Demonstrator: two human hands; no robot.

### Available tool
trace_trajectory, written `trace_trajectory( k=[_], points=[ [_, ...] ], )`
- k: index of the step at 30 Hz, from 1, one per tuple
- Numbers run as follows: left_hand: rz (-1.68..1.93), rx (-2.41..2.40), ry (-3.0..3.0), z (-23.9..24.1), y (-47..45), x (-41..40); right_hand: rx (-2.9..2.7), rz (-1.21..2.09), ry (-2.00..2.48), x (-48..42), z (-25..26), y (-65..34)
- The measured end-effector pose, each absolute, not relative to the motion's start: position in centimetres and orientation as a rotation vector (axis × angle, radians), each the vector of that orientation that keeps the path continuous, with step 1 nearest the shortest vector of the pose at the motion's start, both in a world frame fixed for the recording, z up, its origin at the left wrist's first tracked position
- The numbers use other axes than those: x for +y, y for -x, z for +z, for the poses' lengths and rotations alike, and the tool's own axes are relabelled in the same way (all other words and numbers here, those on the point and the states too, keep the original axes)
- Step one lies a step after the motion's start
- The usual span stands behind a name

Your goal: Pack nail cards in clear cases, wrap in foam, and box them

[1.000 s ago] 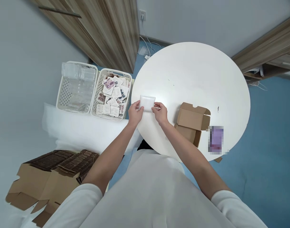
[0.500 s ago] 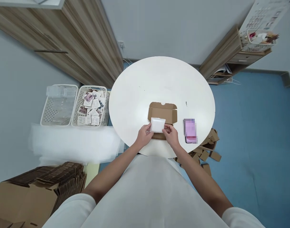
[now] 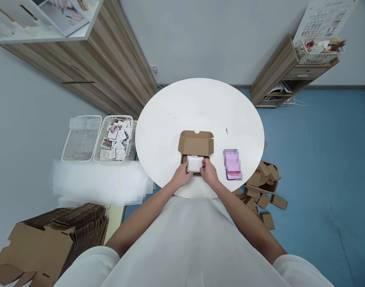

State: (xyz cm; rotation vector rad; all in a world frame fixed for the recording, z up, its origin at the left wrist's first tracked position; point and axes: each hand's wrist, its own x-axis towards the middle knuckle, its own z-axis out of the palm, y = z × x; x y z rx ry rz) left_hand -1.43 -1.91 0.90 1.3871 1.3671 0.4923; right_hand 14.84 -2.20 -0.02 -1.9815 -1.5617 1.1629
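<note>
Between my two hands is a small white wrapped packet [image 3: 195,164], at the tray of an open brown cardboard box [image 3: 196,146]. The box's lid stands up on the far side, with its flaps spread. My left hand [image 3: 182,174] grips the packet's left edge, fingers closed. At the opposite edge, my right hand [image 3: 209,172] pinches the packet with curled fingers. How deep the packet sits in the box I cannot tell. A phone [image 3: 232,164] with a blurred pink screen lies on the white round table [image 3: 200,103], right of the box.
Left of the table are a basket of printed cards [image 3: 115,139], a basket of clear bags [image 3: 81,139] and a stack of white sheets [image 3: 98,181]. Flattened cartons [image 3: 44,247] stand nearer me. Small brown boxes [image 3: 260,179] fill a container and the floor at right.
Both hands have lowered the packet toward me, and it now lies over the box's tray rather than across the lid's lower edge. The whole view has shifted slightly.
</note>
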Motion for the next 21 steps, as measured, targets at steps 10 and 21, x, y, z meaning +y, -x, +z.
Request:
trace_trajectory(
  k=[10,21],
  points=[
    [0.227,1.487,-1.482,-0.3,1.3,-0.6,-2.029,1.017,2.156,-1.5,-0.3,-13.7],
    [0.367,1.478,-1.675,1.9,2.9,0.5,-1.898,0.793,2.106,-2.0,2.1,-14.3]
  ],
)
